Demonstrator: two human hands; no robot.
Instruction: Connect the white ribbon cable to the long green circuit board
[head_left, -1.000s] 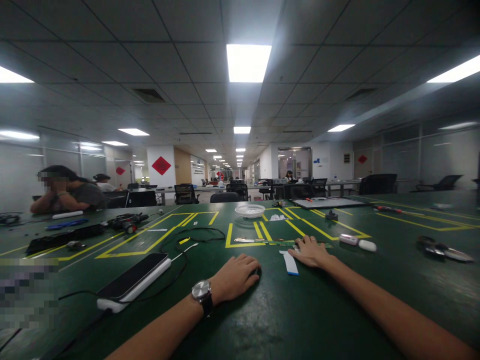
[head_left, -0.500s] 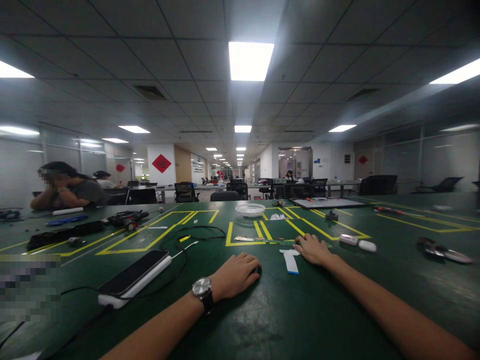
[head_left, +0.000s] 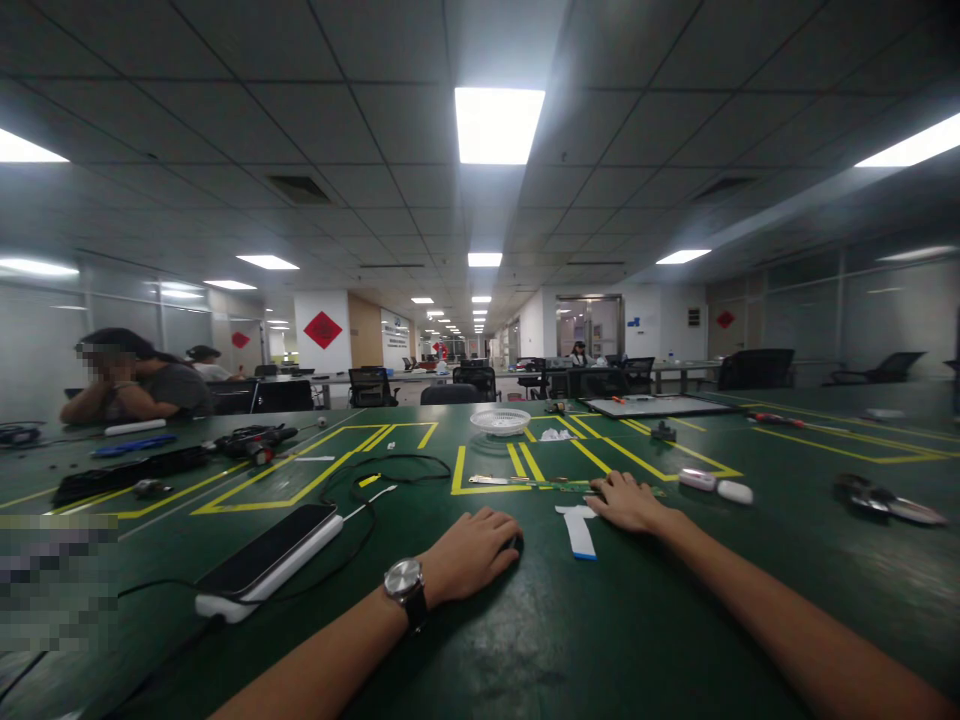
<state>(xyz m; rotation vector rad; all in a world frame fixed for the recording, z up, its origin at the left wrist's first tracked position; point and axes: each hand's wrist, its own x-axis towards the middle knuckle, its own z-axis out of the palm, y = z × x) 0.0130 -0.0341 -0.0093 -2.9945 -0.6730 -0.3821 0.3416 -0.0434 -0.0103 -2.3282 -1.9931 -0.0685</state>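
Note:
My left hand (head_left: 474,552), with a watch (head_left: 405,578) on its wrist, rests on the green table. Its fingers curl down, and a small dark thing that I cannot make out shows at their tips. Further forward, my right hand (head_left: 628,502) lies low on the table with its fingers apart. Beneath and beside those fingers runs a thin green strip (head_left: 566,486), partly hidden by the hand. A white flat cable (head_left: 580,535) with a blue end lies by the right thumb, seemingly touching it. To the left of the strip is a flat, light-coloured narrow piece (head_left: 489,480).
A white basket (head_left: 500,422) stands beyond my hands. At left lie a phone (head_left: 266,545) on a white block, black cables and dark tools (head_left: 255,440). Right are a white case (head_left: 735,492) and a blurred metal tool (head_left: 889,500). A person (head_left: 150,380) sits far left.
The white flat cable has shifted slightly toward me and to the left, with my right hand drawn back a little. My left hand stays in place.

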